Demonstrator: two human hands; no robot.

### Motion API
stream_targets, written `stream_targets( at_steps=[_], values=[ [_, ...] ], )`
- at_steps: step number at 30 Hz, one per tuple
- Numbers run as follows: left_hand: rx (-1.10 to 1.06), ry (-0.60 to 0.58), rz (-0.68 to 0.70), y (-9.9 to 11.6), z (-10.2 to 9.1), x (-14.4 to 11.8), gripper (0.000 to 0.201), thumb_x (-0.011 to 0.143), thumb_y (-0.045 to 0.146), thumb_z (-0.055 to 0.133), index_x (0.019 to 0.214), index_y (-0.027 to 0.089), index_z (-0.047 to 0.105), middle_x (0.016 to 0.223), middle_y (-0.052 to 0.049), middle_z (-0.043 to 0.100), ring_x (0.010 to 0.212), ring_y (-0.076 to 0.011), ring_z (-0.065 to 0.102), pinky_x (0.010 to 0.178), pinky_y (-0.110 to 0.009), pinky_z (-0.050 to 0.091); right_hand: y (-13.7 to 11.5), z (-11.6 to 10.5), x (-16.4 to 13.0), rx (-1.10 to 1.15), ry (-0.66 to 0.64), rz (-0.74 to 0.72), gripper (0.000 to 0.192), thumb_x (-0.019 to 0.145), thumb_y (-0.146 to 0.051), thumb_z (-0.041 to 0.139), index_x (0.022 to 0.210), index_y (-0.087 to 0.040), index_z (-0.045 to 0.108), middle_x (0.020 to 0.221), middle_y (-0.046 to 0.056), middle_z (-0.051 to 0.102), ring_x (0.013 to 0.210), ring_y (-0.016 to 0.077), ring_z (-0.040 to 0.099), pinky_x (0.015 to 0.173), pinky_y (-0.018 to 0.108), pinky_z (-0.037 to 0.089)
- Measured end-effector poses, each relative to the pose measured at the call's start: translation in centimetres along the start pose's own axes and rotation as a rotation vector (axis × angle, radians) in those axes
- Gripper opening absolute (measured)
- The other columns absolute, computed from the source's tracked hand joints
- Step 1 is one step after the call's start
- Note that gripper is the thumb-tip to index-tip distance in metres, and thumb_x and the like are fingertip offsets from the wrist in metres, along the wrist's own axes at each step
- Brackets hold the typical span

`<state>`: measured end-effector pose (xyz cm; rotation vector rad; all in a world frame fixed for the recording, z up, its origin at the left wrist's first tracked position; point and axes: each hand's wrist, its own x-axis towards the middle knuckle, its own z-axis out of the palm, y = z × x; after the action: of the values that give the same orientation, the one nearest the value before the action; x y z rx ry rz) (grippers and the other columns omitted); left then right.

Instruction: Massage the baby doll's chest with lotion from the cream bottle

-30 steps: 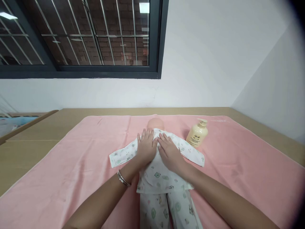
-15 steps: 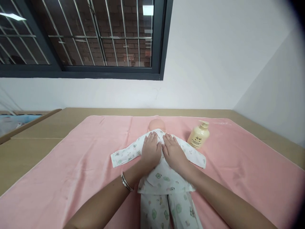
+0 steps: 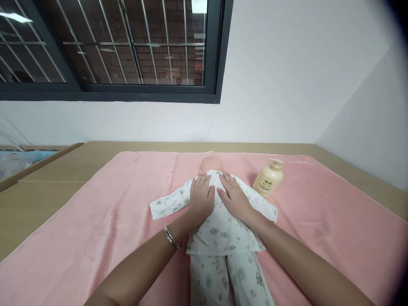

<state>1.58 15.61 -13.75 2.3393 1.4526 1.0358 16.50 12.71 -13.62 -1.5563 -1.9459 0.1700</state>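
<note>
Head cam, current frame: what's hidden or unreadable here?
- Doll: lies face down, face hidden; feet cut off by the bottom edge.
- Doll's shirt: upper back covered by left hand and right hand.
- Pump bottle: label print too small to read.
- Right edge of the view: dark vignette.

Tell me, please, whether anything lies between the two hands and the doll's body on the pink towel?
Only the doll's printed top: both the left hand and the right hand rest flat on the cloth over its upper back. The pump bottle stands apart, to the right.
</note>
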Motion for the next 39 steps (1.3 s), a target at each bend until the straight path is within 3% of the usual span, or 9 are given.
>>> stream_targets(
  at_steps=[11, 17, 21, 26, 31, 35, 39],
  values=[
    [-0.01, 0.039, 0.011, -0.2, 0.3, 0.0, 0.041, 0.09, 0.024, 0.037, 0.128, 0.017, 0.052, 0.137, -0.009, 0.052, 0.132, -0.0216, 0.041, 0.115, -0.047, 0.022, -0.1, 0.1, -0.2, -0.015, 0.025, -0.015, 0.055, 0.096, -0.041, 0.033, 0.144, -0.015, 0.034, 0.15, 0.013, 0.03, 0.141, 0.0246, 0.023, 0.114, 0.051, 0.02],
    [0.081, -0.023, 0.099, -0.4, -0.5, 0.4, 0.043, 0.09, 0.025, 0.034, 0.129, 0.013, 0.05, 0.137, -0.011, 0.051, 0.131, -0.0233, 0.041, 0.114, -0.047, 0.023, -2.8, 0.4, -1.8, -0.231, 0.086, 0.027, 0.051, 0.096, -0.031, 0.03, 0.139, -0.007, 0.041, 0.145, 0.018, 0.039, 0.138, 0.0283, 0.028, 0.114, 0.049, 0.022],
    [0.166, -0.074, 0.145, -0.2, -1.0, 0.5, 0.045, 0.093, 0.025, 0.029, 0.133, 0.011, 0.046, 0.143, -0.013, 0.045, 0.136, -0.025, 0.034, 0.113, -0.048, 0.023, -3.9, 0.6, -2.4, -0.232, 0.052, -0.006, 0.05, 0.094, -0.026, 0.032, 0.14, -0.007, 0.04, 0.148, 0.017, 0.033, 0.14, 0.0286, 0.023, 0.114, 0.051, 0.022],
    [0.323, -0.061, 0.141, 1.2, -2.0, -0.4, 0.045, 0.093, 0.026, 0.032, 0.133, 0.01, 0.046, 0.137, -0.017, 0.05, 0.13, -0.0292, 0.042, 0.105, -0.047, 0.035, -1.9, -0.4, -0.8, -0.087, -0.008, -0.036, 0.048, 0.097, -0.03, 0.026, 0.141, -0.015, 0.04, 0.151, 0.012, 0.03, 0.141, 0.0233, 0.022, 0.114, 0.05, 0.022],
    [0.438, -0.134, 0.182, 3.3, -2.8, -2.7, 0.048, 0.09, 0.025, 0.038, 0.133, 0.006, 0.046, 0.138, -0.023, 0.047, 0.129, -0.037, 0.043, 0.102, -0.051, 0.037, 0.2, -0.9, 0.7, -0.179, 0.048, 0.147, 0.047, 0.097, -0.032, 0.026, 0.136, -0.013, 0.046, 0.145, 0.016, 0.039, 0.138, 0.0276, 0.028, 0.112, 0.053, 0.02],
    [0.358, -0.168, 0.177, 3.4, -2.7, -3.0, 0.051, 0.087, 0.022, 0.037, 0.136, 0.008, 0.042, 0.144, -0.019, 0.04, 0.134, -0.0357, 0.035, 0.107, -0.053, 0.031, -1.1, -0.6, 0.1, -0.27, 0.038, 0.125, 0.05, 0.097, -0.028, 0.024, 0.137, -0.006, 0.044, 0.144, 0.019, 0.039, 0.139, 0.0294, 0.027, 0.113, 0.052, 0.019],
    [0.152, -0.182, 0.09, 1.7, -2.4, -0.8, 0.056, 0.086, 0.018, 0.032, 0.14, 0.008, 0.036, 0.149, -0.015, 0.034, 0.14, -0.0267, 0.026, 0.114, -0.048, 0.023, -4.1, 0.1, -2.3, -0.287, 0.005, 0.008, 0.051, 0.094, -0.023, 0.029, 0.14, -0.004, 0.037, 0.147, 0.018, 0.034, 0.14, 0.0289, 0.024, 0.114, 0.048, 0.021]
  ],
)
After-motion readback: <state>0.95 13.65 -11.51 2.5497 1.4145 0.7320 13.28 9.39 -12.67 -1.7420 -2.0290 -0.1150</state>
